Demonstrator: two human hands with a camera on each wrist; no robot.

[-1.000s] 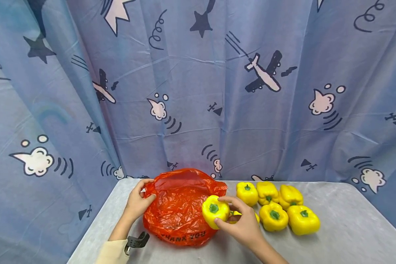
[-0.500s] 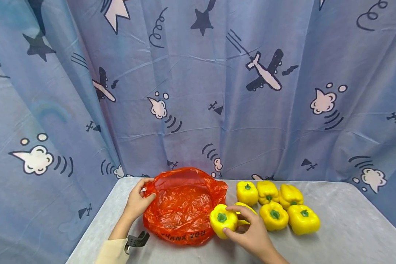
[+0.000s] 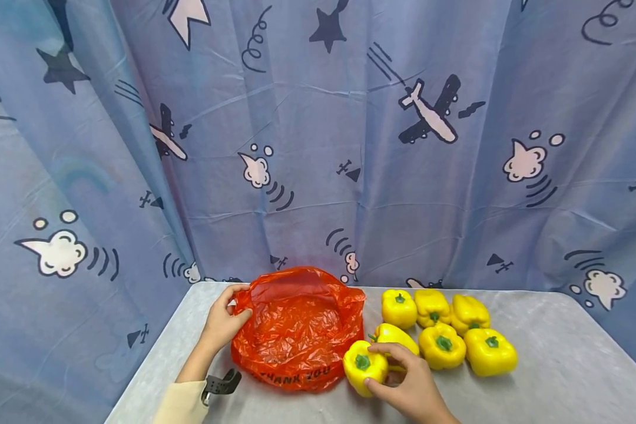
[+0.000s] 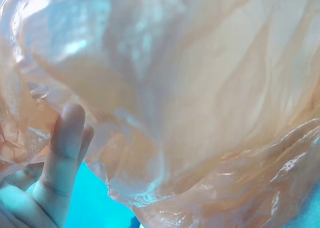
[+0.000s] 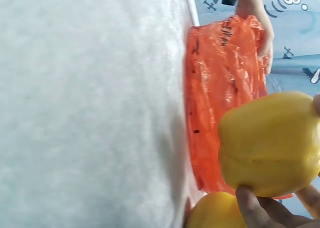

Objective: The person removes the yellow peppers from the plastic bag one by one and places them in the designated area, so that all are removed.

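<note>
A red plastic bag [image 3: 297, 330] printed "THANK YOU" lies on the table with its mouth spread wide. My left hand [image 3: 224, 323] grips the bag's left rim, thumb in front and fingers behind. Crumpled plastic fills most of the left wrist view. At the bag's front right corner, my right hand [image 3: 410, 383] holds a yellow bell pepper [image 3: 364, 366] between thumb and fingers, green stem facing up. In the right wrist view this bell pepper [image 5: 270, 143] appears raised off the table, in front of the bag [image 5: 225, 82].
Another yellow bell pepper [image 3: 394, 337] lies on its side just behind my right hand. Several more yellow bell peppers [image 3: 442, 347] stand grouped at the right of the grey table [image 3: 556, 359]. A patterned blue curtain [image 3: 307, 147] hangs behind the table's far edge.
My right hand has moved the bell pepper right and towards me, from over the bag's right side to its front right corner. The left hand stays on the rim.
</note>
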